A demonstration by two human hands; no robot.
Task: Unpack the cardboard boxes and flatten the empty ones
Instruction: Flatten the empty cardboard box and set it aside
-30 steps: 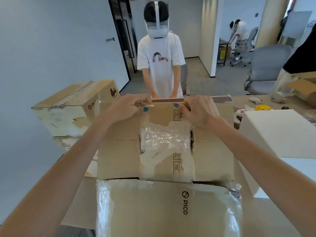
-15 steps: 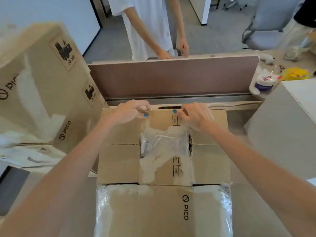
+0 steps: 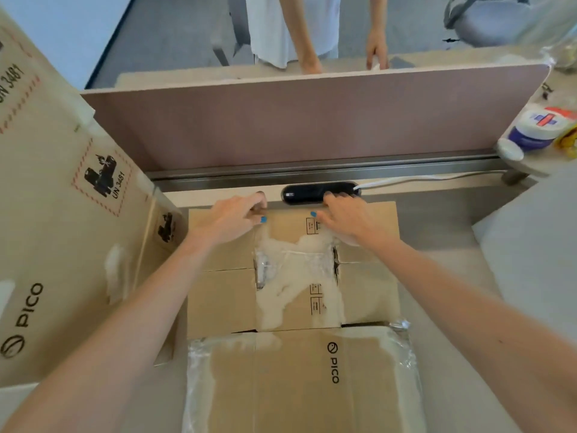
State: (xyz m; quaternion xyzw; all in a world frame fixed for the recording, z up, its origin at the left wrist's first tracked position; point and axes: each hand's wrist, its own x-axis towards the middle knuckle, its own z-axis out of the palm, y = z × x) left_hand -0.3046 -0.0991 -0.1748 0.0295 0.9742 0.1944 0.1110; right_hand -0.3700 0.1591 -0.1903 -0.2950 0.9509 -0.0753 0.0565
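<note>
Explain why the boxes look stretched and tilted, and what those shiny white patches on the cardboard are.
Head view: the wide-angle lens stretches whatever is near the edges and leans the tall box outward; the pale patches on the cardboard box look like glare on clear tape.

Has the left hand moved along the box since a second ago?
No. The left hand still grips the box at its far edge, just left of the printed label; only the view tipped down.
</note>
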